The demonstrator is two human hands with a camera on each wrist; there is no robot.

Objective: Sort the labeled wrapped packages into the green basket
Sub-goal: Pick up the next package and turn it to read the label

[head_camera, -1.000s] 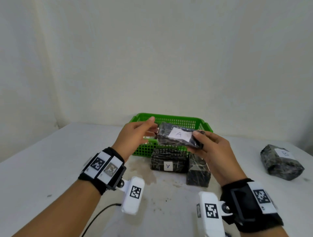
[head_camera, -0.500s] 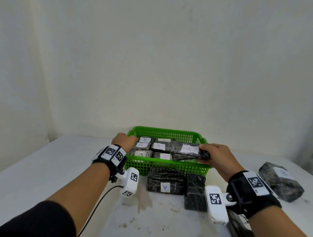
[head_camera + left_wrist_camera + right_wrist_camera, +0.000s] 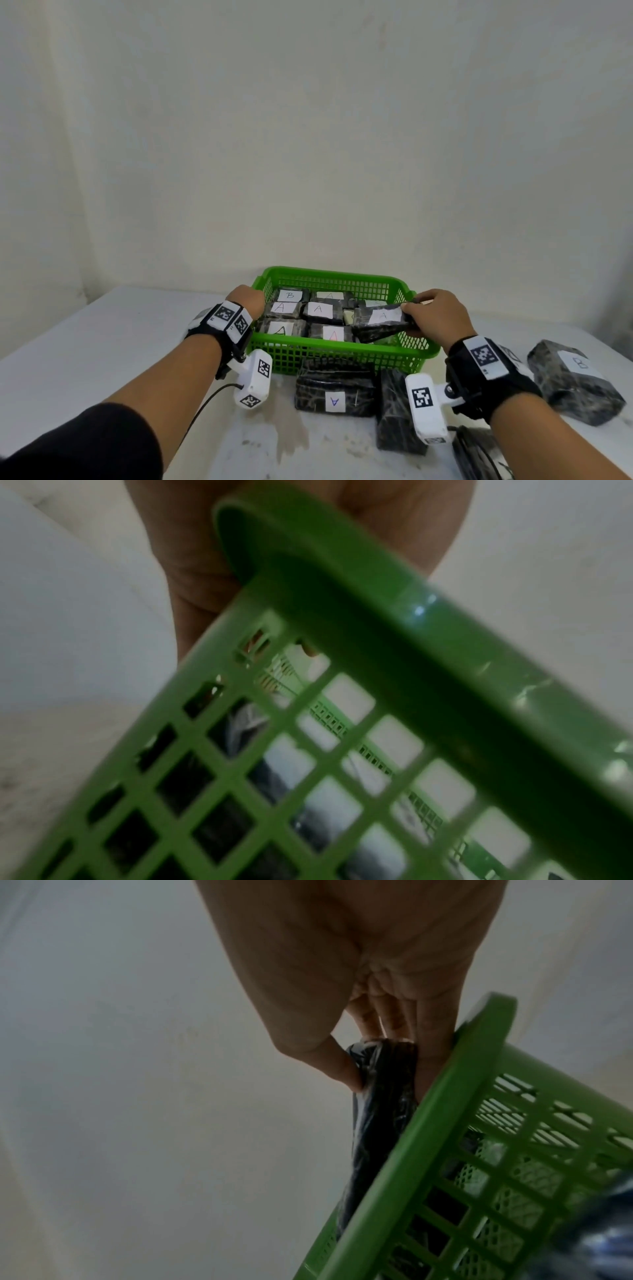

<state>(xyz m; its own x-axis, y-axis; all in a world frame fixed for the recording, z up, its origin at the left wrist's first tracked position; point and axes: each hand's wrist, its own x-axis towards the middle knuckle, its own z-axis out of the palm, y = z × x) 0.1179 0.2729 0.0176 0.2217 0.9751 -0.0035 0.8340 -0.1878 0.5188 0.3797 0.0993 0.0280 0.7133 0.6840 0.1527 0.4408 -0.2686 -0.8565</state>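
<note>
The green basket (image 3: 342,347) stands at the middle of the table and holds several dark wrapped packages with white labels, mostly A and one B (image 3: 290,295). My left hand (image 3: 253,298) grips the basket's left rim (image 3: 377,615), the palm lying over the edge. My right hand (image 3: 414,308) pinches one end of a dark package labelled A (image 3: 380,320) between thumb (image 3: 339,1066) and fingers. This package (image 3: 383,1096) hangs tilted inside the basket's right side, just within the rim (image 3: 445,1123).
Three packages lie on the white table (image 3: 102,342): one labelled A (image 3: 334,394) right in front of the basket, a dark one (image 3: 397,414) beside it with no label showing, and one labelled B (image 3: 575,383) at the right. A black cable (image 3: 205,404) trails near my left arm.
My left hand let go of the A package and took hold of the basket's left rim. My right hand carried the package forward and down into the basket's right side.
</note>
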